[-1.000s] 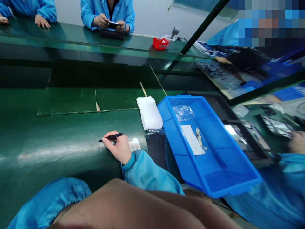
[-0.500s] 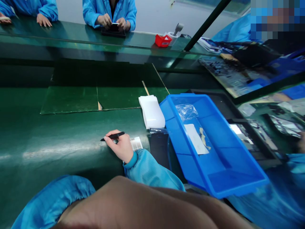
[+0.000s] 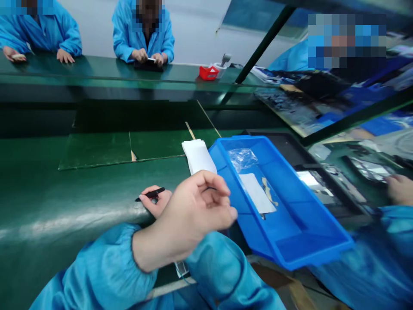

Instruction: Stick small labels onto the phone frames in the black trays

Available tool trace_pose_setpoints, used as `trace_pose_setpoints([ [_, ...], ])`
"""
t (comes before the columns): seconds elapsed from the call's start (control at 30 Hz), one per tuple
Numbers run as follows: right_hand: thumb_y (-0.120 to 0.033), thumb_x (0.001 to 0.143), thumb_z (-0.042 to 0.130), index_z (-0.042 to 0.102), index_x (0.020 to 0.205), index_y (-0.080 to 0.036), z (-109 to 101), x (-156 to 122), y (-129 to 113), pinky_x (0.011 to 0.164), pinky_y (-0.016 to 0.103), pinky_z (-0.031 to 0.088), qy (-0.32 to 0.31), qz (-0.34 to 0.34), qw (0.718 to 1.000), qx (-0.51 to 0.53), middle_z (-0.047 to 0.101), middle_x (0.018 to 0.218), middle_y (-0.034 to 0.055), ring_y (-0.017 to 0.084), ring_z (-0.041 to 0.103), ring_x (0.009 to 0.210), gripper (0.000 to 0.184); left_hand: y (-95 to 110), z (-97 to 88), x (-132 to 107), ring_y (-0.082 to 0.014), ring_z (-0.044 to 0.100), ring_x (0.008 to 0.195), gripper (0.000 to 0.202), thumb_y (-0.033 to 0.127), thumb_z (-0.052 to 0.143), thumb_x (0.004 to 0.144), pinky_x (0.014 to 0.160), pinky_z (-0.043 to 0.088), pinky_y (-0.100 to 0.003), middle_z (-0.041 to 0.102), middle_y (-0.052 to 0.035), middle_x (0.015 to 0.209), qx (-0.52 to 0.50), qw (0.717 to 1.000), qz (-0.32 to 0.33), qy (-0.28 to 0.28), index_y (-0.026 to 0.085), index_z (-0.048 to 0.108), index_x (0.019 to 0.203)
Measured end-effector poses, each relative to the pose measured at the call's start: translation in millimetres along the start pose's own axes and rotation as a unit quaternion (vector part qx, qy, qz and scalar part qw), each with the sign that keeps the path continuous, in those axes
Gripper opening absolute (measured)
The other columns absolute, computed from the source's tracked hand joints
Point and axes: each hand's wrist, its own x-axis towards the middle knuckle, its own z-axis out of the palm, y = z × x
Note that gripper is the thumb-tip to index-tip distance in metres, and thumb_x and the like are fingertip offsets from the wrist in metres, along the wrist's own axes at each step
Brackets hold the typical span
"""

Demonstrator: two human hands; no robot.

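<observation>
Near lower centre, the left hand (image 3: pixel 190 211) is curling loosely above the rim of a blue tray (image 3: pixel 309 254), showing nothing in its grip, while the right hand (image 3: pixel 155 201) is pinching a black pen (image 3: pixel 151 194) on a green workbench (image 3: pixel 64 206), with white sheets (image 3: pixel 196 156) lying beside the tray.

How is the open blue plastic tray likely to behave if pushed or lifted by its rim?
The open blue plastic tray is probably light for its size, with thin moulded walls. It looks fairly stiff, though the long rim may flex a little. The clear plastic bag and white sheet lie loose inside, so they may slide.
</observation>
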Motion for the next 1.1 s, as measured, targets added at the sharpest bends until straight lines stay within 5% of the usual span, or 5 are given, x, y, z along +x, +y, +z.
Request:
trace_pose_setpoints([
  [0.1, -0.032, 0.082, 0.072, 0.069, 0.081, -0.023, 0.3, 2.3, -2.2, 0.061, 0.03, 0.058, 0.006, -0.005, 1.0, 0.03, 0.073, 0.073, 0.0006, 0.018, 0.068, 0.065, 0.01, -17.2, -1.3, 21.8, -0.0072, 0.049, 0.073, 0.032, 0.008, 0.078, 0.058, 0.067, 0.039, -0.019, 0.054, 0.0004, 0.086, 0.0, 1.0, 0.003, 0.012, 0.015, 0.055, 0.079],
  [0.27, -0.031, 0.076, 0.072, 0.071, 0.076, -0.026, -1.8, 4.2, -6.1, 0.057, 0.029, 0.057, 0.017, -0.002, 0.997, 0.078, 0.072, 0.066, -0.002, 0.018, 0.067, 0.057, 0.005, -47.8, -3.8, 14.8, -0.0078, 0.05, 0.073, 0.027, 0.009, 0.072, 0.062, 0.066, 0.037, -0.019, 0.054, -0.0006, 0.087, -0.002, 0.996, -0.076, -0.04, 0.014, 0.055, 0.083],
  [0.9, -0.029, 0.078, 0.072, 0.072, 0.079, -0.021, 1.6, 5.2, -0.8, 0.061, 0.022, 0.053, -0.006, -0.015, 0.992, 0.122, 0.069, 0.069, -0.0018, 0.013, 0.063, 0.058, 0.008, -59.5, -1.7, 5.5, -0.007, 0.047, 0.071, 0.025, 0.008, 0.07, 0.065, 0.061, 0.036, -0.017, 0.052, -0.0002, 0.085, 0.111, 0.979, -0.133, -0.108, 0.016, 0.052, 0.081],
  [1.0, -0.026, 0.078, 0.072, 0.072, 0.081, -0.018, 2.9, 6.9, 2.0, 0.063, 0.019, 0.052, -0.017, -0.02, 0.991, 0.128, 0.069, 0.07, -0.0012, 0.011, 0.063, 0.059, 0.008, -54.3, -6.9, -0.7, -0.0079, 0.047, 0.07, 0.021, 0.003, 0.066, 0.066, 0.061, 0.038, -0.018, 0.053, 0.0013, 0.08, 0.291, 0.904, -0.14, -0.28, 0.016, 0.057, 0.079],
  [1.1, -0.026, 0.079, 0.073, 0.072, 0.081, -0.018, 4.4, 8.0, 3.3, 0.066, 0.018, 0.052, -0.028, -0.015, 0.991, 0.129, 0.069, 0.072, -0.0015, 0.01, 0.064, 0.063, 0.008, -59.3, -20.2, -16.5, -0.0079, 0.051, 0.072, 0.022, -0.002, 0.062, 0.068, 0.065, 0.041, -0.017, 0.055, 0.0031, 0.082, 0.428, 0.751, -0.135, -0.484, 0.017, 0.059, 0.079],
])
